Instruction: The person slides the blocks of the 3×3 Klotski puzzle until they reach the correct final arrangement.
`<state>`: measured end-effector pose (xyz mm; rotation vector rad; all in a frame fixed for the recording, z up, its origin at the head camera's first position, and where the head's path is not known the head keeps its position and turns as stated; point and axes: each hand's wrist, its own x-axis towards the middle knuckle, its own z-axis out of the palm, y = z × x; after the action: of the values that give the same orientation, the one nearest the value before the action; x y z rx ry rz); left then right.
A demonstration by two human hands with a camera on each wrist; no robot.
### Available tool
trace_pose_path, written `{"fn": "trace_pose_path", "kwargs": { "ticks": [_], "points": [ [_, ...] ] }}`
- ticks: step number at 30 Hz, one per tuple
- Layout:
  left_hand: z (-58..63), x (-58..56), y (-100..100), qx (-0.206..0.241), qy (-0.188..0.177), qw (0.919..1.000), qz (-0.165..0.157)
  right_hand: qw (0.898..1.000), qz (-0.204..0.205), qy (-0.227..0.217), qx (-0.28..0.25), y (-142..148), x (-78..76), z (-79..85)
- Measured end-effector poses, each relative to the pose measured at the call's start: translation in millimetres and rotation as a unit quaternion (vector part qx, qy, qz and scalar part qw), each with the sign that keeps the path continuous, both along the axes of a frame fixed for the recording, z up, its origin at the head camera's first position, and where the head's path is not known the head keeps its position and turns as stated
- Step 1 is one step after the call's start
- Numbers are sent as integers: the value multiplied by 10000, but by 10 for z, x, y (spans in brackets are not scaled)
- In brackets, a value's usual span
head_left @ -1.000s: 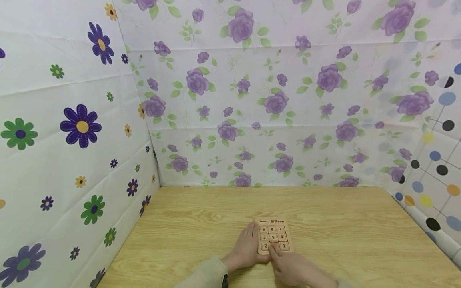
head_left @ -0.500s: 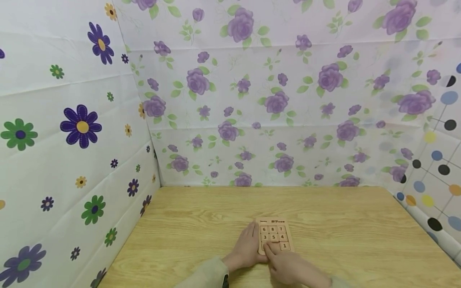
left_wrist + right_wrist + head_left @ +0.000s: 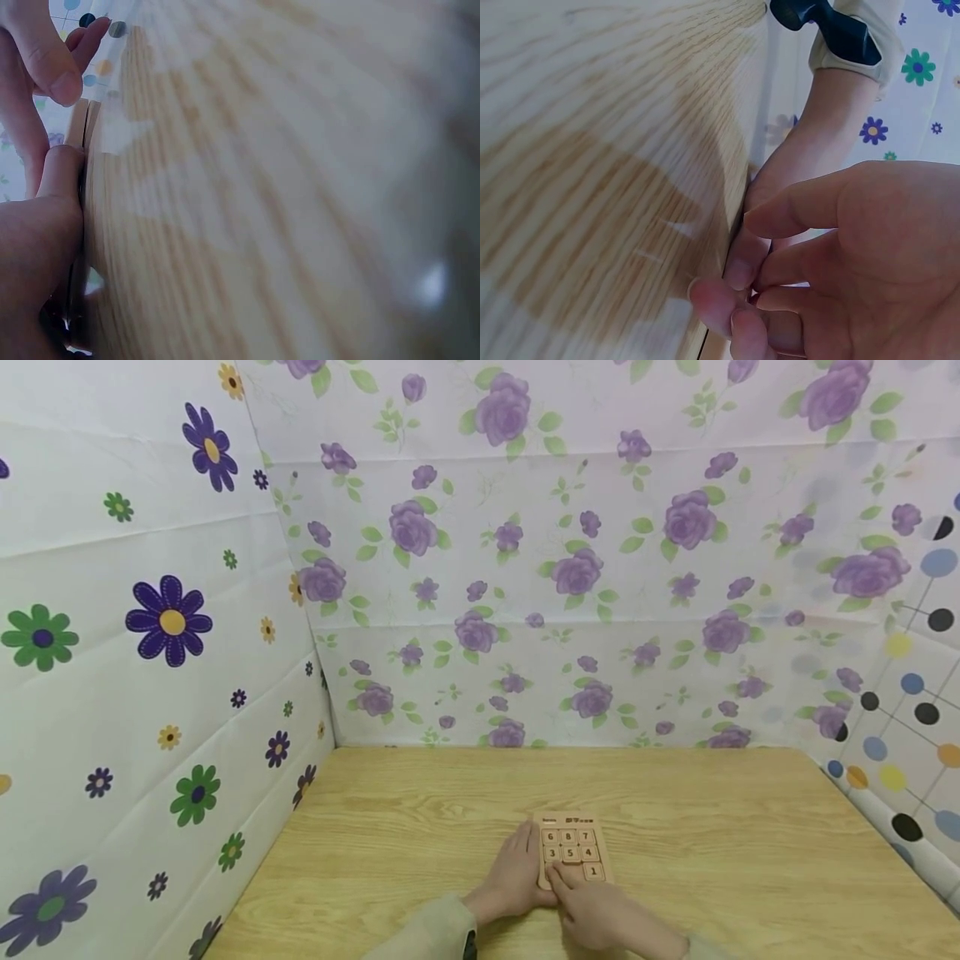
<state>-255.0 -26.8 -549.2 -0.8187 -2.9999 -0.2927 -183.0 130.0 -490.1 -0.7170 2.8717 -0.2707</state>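
Note:
A wooden sliding number puzzle (image 3: 579, 844) lies flat on the table. Its upper rows read 6, 8, 7 and 3, 5, 4. The tile marked 1 (image 3: 593, 872) sits at the lower right, with a gap to its left. My left hand (image 3: 513, 875) holds the board, fingers along the left side and thumb at the near edge. In the left wrist view the thumb (image 3: 61, 176) rests against the board's edge. My right hand (image 3: 597, 913) touches the lower left cell with its fingertips, hiding what is there. The right wrist view shows its palm (image 3: 900, 262) sideways, fingers slightly bent.
The wood-grain table (image 3: 420, 793) extends around the board. Flowered cloths stand at the left (image 3: 97, 710) and back (image 3: 465, 568), and a dotted cloth (image 3: 907, 752) at the right. A dark wrist band (image 3: 847, 34) sits by the left sleeve.
My right fingertips have moved left from the gap in the bottom row onto the lower left cell, covering the tile marked 2. My left hand has stayed at the board's side.

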Motion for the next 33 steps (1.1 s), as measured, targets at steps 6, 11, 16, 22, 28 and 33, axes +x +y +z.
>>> {"fn": "trace_pose_path", "kwargs": {
  "ticks": [6,11,16,22,28,33],
  "points": [
    [30,11,1,10,7,10000,-1,10000,-60,-13,51,24,-8,-10],
    [41,14,9,27,-44,10000,16,10000,-66,-26,27,43,4,-13],
    [25,6,7,74,-40,10000,19,10000,-42,16,-19,66,10,-30],
    [28,8,-1,155,-90,9998,8,9999,-108,-123,-32,83,20,-35],
    [12,3,-7,259,-40,9997,-22,9997,-125,-186,64,101,12,-27],
    [7,7,-13,316,39,9995,-65,9997,-64,-218,118,134,-1,-31]
  ]
}}
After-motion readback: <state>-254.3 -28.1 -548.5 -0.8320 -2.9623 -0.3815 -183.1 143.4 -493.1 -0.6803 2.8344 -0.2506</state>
